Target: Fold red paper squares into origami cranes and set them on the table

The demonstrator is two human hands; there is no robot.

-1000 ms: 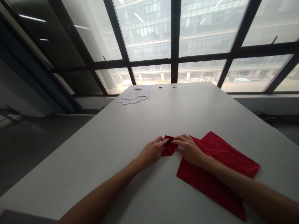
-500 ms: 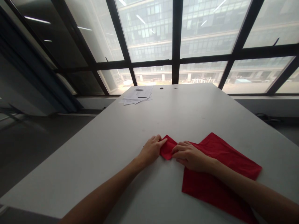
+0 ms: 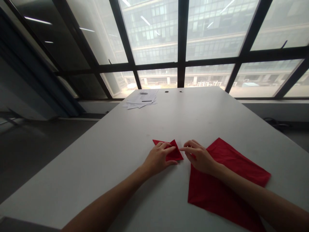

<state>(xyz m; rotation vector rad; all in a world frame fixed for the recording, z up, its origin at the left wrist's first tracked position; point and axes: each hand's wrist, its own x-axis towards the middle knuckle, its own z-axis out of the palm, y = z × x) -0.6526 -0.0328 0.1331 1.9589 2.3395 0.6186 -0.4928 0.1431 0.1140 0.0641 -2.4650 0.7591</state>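
Note:
A small folded red piece [image 3: 177, 155], with pointed corners, lies on the white table; whether it is paper or cloth I cannot tell. My left hand [image 3: 158, 158] rests over its left part, fingers laid across the top and thumb spread apart along the near edge. Just right of it is my right hand [image 3: 201, 158], index finger stretched toward the piece's right edge, other fingers loosely bent. Nothing shows in that hand. Beneath my right hand and forearm spreads a larger creased red sheet [image 3: 231, 161], partly hidden by the arm.
The white table [image 3: 173, 119] reaches away to the windows. Several white papers [image 3: 138, 102] with a dark, pen-like stick [image 3: 146, 101] lie at its far left. Two small dark spots are near the far edge. A blue curtain [image 3: 50, 74] hangs at left.
The small red piece has turned or opened out, and a pointed corner now sticks out left of my left hand. My right hand has let go of it and drawn slightly right.

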